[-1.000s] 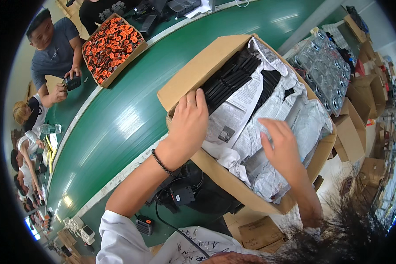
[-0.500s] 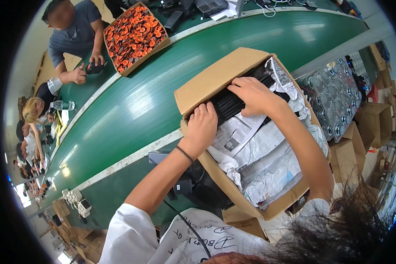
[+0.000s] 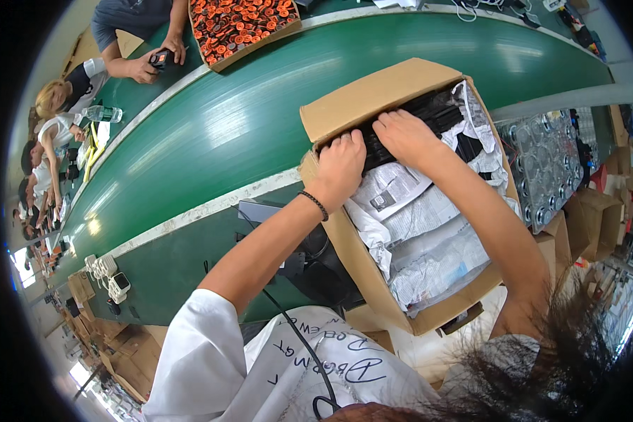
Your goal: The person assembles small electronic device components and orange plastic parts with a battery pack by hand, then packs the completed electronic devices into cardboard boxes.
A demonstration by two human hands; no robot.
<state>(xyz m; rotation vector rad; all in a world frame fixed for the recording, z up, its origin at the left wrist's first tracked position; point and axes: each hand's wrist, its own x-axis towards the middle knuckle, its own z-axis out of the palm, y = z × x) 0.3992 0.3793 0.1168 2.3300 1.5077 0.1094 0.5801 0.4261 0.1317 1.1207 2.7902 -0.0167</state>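
An open cardboard box (image 3: 362, 271) stands tilted in front of me, its far flap (image 3: 380, 95) folded outward. Crumpled newspaper (image 3: 429, 225) lines it, and a row of thin black plastic parts (image 3: 439, 112) lies packed along the far side. My left hand (image 3: 340, 167) is closed, fingers curled over the left end of the row beside the box wall. Close to its right, my right hand (image 3: 406, 138) bends its fingers down onto the same parts. Both sets of fingertips are partly hidden among the black pieces.
A green conveyor belt (image 3: 218, 141) curves behind the box. Across it, a person's hands hold a small black device (image 3: 162, 59) beside a carton (image 3: 260, 46) of orange-and-black discs. Clear trays with round parts (image 3: 541, 162) stand at right; white devices (image 3: 119, 285) lie at left.
My right hand has moved left along the black parts, closer to my left hand, and its fingers have curled in. The view has shifted, so the box sits slightly higher and farther right.
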